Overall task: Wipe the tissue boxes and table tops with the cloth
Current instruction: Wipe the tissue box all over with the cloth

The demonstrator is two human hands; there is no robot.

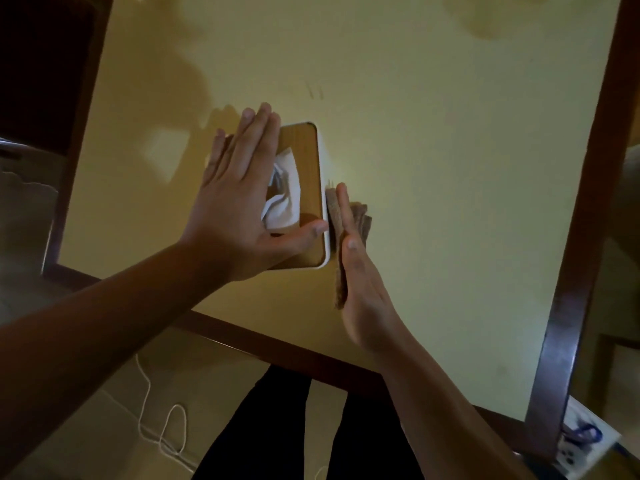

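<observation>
A tissue box (306, 161) with a wooden lid, white sides and a white tissue (285, 199) sticking out stands on the pale yellow table top (450, 168). My left hand (239, 202) lies flat on the lid with straight fingers, its thumb reaching the right edge. My right hand (360, 278) stands on edge with straight fingers and presses a brown cloth (337, 220) against the box's right side. Part of the cloth bunches out behind the fingers.
The table has a dark wooden frame (571, 271) along its right and near edges. A chair (31, 202) stands at the left. A white cord (166, 427) lies on the floor by my dark-trousered legs. A small white object (585, 441) lies on the floor at lower right.
</observation>
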